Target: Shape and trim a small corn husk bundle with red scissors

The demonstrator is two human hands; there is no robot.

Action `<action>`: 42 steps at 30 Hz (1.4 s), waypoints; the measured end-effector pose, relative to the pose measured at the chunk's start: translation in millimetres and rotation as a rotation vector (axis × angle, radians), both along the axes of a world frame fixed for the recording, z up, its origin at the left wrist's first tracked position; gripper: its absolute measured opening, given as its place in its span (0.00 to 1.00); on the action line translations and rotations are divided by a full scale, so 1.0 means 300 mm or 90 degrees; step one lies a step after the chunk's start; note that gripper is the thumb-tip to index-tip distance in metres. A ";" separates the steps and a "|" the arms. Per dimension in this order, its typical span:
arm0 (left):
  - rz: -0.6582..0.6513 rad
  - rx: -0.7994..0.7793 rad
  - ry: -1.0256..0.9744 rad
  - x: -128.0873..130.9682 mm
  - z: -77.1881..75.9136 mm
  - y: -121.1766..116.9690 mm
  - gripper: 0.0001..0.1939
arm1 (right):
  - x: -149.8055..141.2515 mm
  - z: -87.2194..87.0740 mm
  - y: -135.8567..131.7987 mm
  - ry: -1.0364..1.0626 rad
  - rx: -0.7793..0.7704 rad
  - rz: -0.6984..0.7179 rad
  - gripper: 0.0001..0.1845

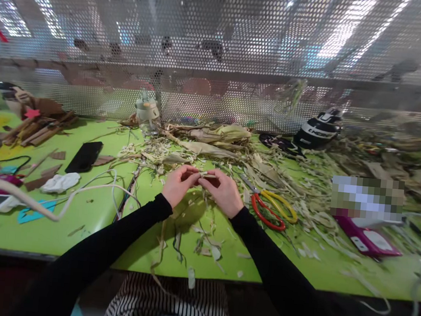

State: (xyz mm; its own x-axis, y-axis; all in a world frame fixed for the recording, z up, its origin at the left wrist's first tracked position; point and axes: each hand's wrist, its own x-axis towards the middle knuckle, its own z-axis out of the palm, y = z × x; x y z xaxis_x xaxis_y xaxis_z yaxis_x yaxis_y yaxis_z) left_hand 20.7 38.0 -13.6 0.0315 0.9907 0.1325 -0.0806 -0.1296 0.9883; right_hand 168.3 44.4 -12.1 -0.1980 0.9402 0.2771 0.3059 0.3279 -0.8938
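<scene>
Above the green table (pixel 89 238), near its front edge, my left hand (pixel 179 186) and my right hand (pixel 225 193) meet fingertip to fingertip. Between their pinched fingers is a small pale strip (pixel 206 174) that looks like dried corn husk; its exact form is too small to make out. Both hands are closed on it. Just right of my right hand lie scissors (pixel 258 193) with one red and one yellow handle loop. Beyond my hands spreads a pile of dried corn husks (pixel 212 137). Husk scraps (pixel 208 249) litter the tabletop below my hands.
A perforated metal screen (pixel 222 26) borders the back. Before it stand a pale-lidded bottle (pixel 148 113) and a black bottle (pixel 316 130). Leftward lie a black phone (pixel 84 157), a white lumpy object (pixel 61 182) and a cable (pixel 93 188). A magenta-and-white device (pixel 374 241) sits right.
</scene>
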 end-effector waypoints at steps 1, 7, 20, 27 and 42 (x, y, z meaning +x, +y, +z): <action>0.001 0.028 0.038 -0.006 0.004 -0.002 0.11 | 0.002 0.002 -0.002 0.000 0.000 0.003 0.12; -0.043 0.038 0.111 -0.049 0.023 0.005 0.09 | 0.035 0.021 0.000 -0.044 -0.036 0.084 0.14; -0.179 -0.175 -0.056 -0.087 0.036 0.030 0.15 | 0.013 0.009 0.019 0.085 -0.164 0.122 0.17; -0.084 -0.011 0.043 -0.048 0.021 0.022 0.13 | 0.014 -0.006 0.019 0.033 -0.137 0.093 0.13; -0.093 -0.206 -0.172 -0.040 0.012 0.084 0.20 | -0.035 -0.042 0.061 0.092 -0.142 0.013 0.22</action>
State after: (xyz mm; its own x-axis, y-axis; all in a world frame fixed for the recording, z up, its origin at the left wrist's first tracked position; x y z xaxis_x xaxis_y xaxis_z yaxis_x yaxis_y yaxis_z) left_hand 8.7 63.2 -10.1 0.1813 0.9703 -0.1603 -0.3356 0.2143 0.9173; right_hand 157.9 62.7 -24.7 -0.1915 0.9773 0.0906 0.1655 0.1231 -0.9785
